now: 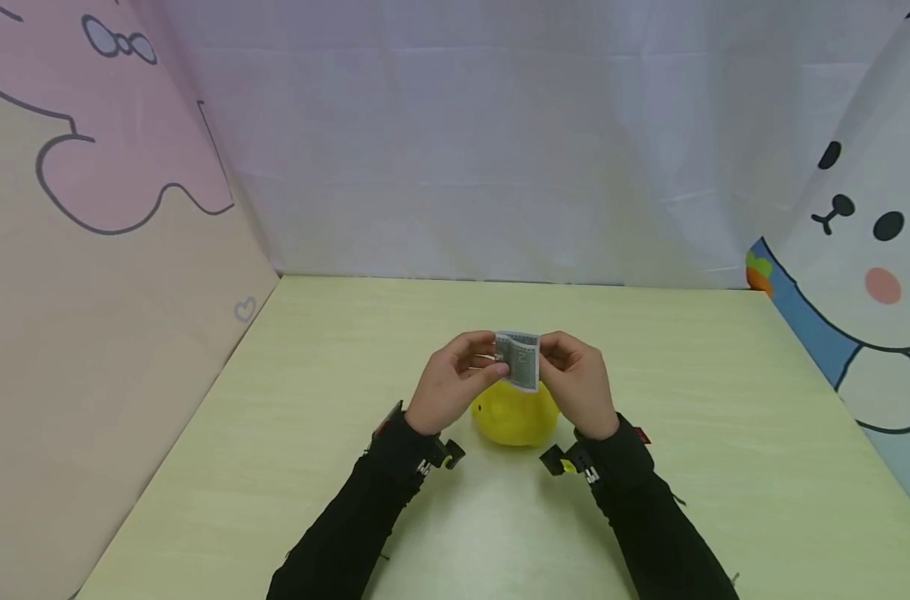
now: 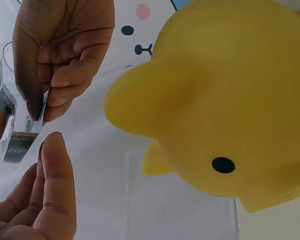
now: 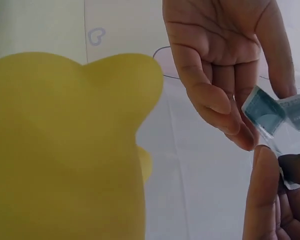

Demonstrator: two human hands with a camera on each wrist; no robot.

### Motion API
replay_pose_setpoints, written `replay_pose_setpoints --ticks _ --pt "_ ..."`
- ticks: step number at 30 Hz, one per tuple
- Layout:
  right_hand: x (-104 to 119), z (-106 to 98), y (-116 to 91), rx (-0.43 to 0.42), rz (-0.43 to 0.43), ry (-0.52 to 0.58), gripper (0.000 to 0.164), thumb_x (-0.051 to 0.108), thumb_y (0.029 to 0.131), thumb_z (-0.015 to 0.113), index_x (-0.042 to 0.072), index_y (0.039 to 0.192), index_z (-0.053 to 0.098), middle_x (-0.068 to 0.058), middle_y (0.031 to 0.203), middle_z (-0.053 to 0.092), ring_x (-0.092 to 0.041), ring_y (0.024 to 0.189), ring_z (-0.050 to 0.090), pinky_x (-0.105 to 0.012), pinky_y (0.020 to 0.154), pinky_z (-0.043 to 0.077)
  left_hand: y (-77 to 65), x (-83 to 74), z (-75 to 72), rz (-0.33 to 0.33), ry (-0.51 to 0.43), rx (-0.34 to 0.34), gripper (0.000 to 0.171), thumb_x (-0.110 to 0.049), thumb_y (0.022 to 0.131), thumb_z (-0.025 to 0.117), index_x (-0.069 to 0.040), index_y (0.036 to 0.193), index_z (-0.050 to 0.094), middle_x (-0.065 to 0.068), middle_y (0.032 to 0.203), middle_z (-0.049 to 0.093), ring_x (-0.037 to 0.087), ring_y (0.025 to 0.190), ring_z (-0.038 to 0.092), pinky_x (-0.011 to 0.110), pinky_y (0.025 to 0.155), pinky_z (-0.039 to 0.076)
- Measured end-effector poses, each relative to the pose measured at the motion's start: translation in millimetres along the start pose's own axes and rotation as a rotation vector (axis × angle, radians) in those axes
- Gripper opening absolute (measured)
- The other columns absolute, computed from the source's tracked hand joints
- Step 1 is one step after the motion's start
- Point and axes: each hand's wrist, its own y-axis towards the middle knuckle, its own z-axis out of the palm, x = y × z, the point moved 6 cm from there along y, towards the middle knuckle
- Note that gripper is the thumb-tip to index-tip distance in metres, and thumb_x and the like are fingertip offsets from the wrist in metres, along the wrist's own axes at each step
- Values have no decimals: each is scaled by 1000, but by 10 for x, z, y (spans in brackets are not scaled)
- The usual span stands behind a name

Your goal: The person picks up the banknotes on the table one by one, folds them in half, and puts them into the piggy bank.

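Observation:
A small folded banknote, grey-green with pale edges, is held up between both hands over the table. My left hand holds its left side, thumb across the front face. The right hand pinches its right edge between thumb and forefinger. In the left wrist view the folds of the banknote stand apart at an angle. Just below and behind the hands sits a yellow pig-shaped figure, partly covered by the note and hands. Its ear, black eye and snout show large in the left wrist view.
The pale yellow-green table runs back to a white curtain. Cartoon-printed panels stand at both sides, a pink figure on the left and a white animal face on the right. Small dark camera mounts stick out from the wrists.

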Motion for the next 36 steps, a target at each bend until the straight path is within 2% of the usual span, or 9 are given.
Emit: replay_pose_setpoints --ticks 7,14,20,24,27,29,36 --pt "16 9 -6 9 7 -2 13 1 92 65 -8 101 68 -26 102 70 0 74 65 -16 71 55 7 1 9 10 3 -14 34 -10 93 67 -1 125 62 17 112 68 22 95 65 26 82 56" --pt "15 1 4 27 3 3 16 3 94 63 -7 105 68 -26 105 70 0 77 65 -16 71 55 8 -26 -14 17 13 -22 33 -9 94 65 0 125 62 18 114 67 26 96 65 26 82 58" --pt "11 -35 6 44 -12 31 25 13 101 54 -8 109 66 -26 99 68 -6 70 66 -21 68 58 2 -55 -61 24 25 -74 30 -7 94 64 0 124 63 19 110 68 27 93 65 24 79 57" --pt "19 -36 1 62 -14 72 32 17 104 49 -8 112 66 -26 96 67 -9 70 67 -23 69 59 -2 -57 -73 30 13 -91 29 -5 95 63 1 123 63 20 107 67 27 90 66 34 81 59" --pt "31 -26 -6 85 -10 85 29 15 101 55 -8 116 65 -26 104 67 -8 73 67 -23 71 59 -6 -63 -77 40 -6 -96 29 -4 95 62 3 123 63 22 106 67 30 89 66 47 83 58" --pt "37 -15 -8 102 -7 84 28 12 98 59 -7 118 64 -26 108 67 -7 76 67 -22 72 59 -10 -71 -78 45 -12 -98 29 -4 94 62 3 123 63 22 106 67 30 88 67 48 82 57" --pt "45 13 -12 124 1 68 25 7 93 66 -6 114 65 -26 103 68 -8 74 65 -22 71 58 -17 -71 -74 39 -28 -81 26 -3 96 61 5 120 64 23 105 67 23 85 66 31 77 59"
